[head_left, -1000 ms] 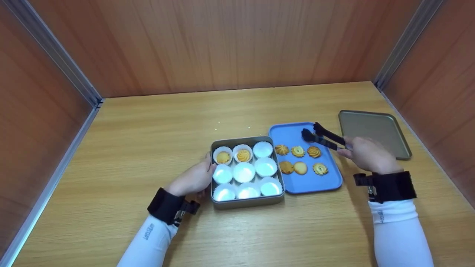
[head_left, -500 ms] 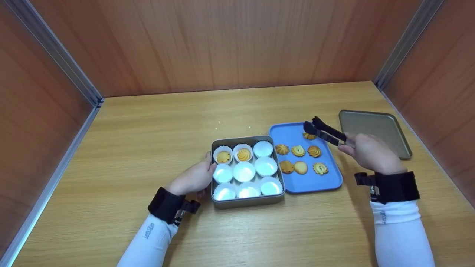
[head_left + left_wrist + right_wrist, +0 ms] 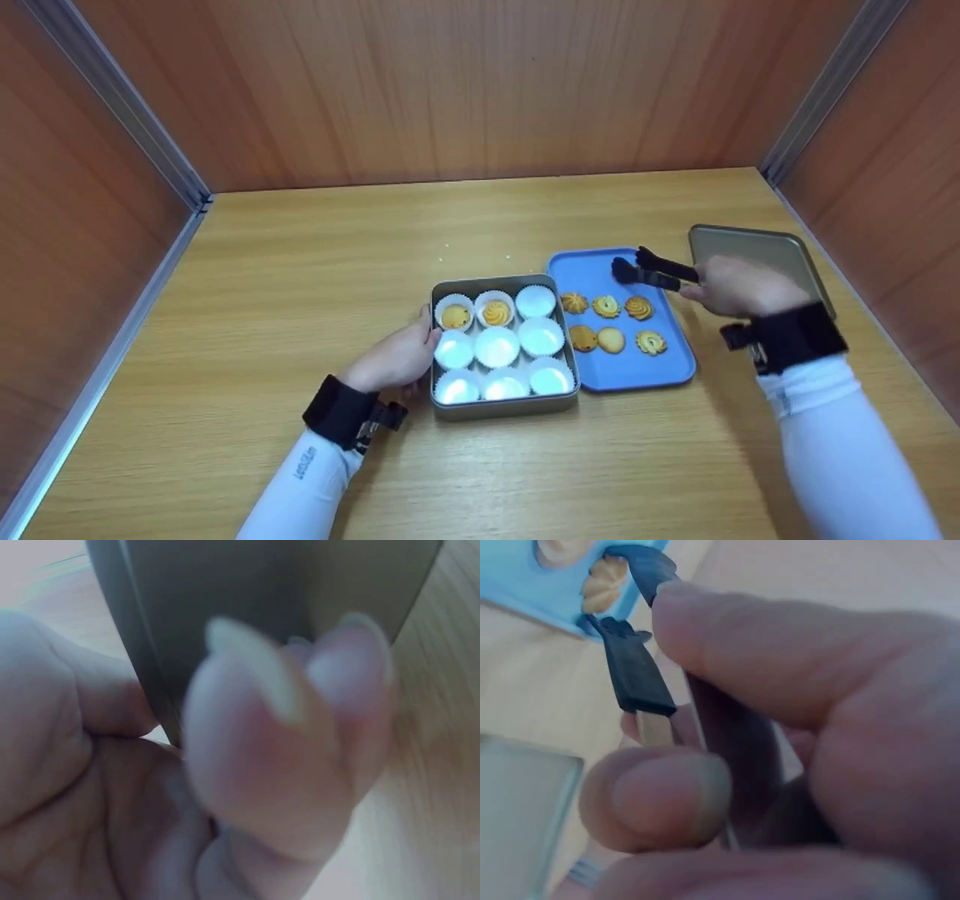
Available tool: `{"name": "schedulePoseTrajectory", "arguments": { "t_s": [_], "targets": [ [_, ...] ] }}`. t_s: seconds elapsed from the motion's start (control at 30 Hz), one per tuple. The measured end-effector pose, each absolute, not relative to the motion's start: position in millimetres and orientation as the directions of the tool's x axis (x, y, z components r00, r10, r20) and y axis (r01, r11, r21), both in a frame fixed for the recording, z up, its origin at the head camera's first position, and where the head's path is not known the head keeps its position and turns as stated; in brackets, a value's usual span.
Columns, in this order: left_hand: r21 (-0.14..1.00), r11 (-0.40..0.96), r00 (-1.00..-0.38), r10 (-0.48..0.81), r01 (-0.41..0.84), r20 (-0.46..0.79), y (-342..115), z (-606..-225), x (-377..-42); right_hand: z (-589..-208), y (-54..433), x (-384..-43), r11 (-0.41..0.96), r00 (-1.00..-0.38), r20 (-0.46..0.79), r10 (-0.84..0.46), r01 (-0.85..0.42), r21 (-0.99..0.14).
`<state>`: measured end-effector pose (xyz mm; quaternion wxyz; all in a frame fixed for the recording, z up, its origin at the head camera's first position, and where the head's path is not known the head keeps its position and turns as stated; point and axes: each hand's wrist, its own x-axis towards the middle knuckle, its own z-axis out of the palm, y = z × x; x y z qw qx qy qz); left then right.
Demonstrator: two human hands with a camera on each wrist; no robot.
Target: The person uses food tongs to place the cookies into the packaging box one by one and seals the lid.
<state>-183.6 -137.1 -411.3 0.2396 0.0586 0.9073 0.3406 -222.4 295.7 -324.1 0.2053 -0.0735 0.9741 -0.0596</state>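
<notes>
A metal tin (image 3: pixel 504 410) holds rows of white paper cups, two of them in the far row with a cookie inside. My left hand (image 3: pixel 394 356) grips the tin's left wall, with the thumb at the rim. In my right hand (image 3: pixel 746 286) are black-tipped tongs (image 3: pixel 660 274), reaching over the far right of a blue tray (image 3: pixel 637 373). The right wrist view has the tong tips on either side of a ridged cookie (image 3: pixel 604 585) near the tray's edge. Several more cookies, such as a swirled one (image 3: pixel 639 307), lie in two rows on the tray.
The tin's flat lid (image 3: pixel 750 241) lies at the back right, partly behind my right hand. Small crumbs (image 3: pixel 508 257) dot the table beyond the tin. Wooden panels (image 3: pixel 480 90) wall the table at the back and sides.
The tongs rose slightly and showed a cookie beneath them half a second ago, then came down over it again. My right forearm has swung outward. My left hand stays at the tin.
</notes>
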Motion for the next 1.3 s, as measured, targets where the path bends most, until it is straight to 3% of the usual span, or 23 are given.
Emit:
{"name": "schedulePoseTrajectory", "arguments": {
  "t_s": [0.3, 0.53, 1.03, 1.3],
  "targets": [
    [0.648, 0.76, -0.878, 0.286, -0.036, -0.384, -136, -409, -186, -279, 264, -260, 0.973, -0.833, -0.52, -0.188, -0.23, 0.016],
    [0.652, 0.756, -0.871, 0.288, -0.048, -0.397, -132, -409, -184, -268, 259, -269, 0.965, -0.824, -0.544, -0.158, -0.246, 0.093],
    [0.643, 0.765, -0.871, 0.292, -0.036, -0.396, -131, -407, -187, -242, 268, -253, 0.964, -0.818, -0.523, -0.238, -0.265, -0.025],
    [0.644, 0.765, -0.873, 0.302, -0.016, -0.382, -133, -407, -187, -215, 233, -227, 0.918, -0.838, -0.425, -0.342, -0.395, 0.041]
  ]
}}
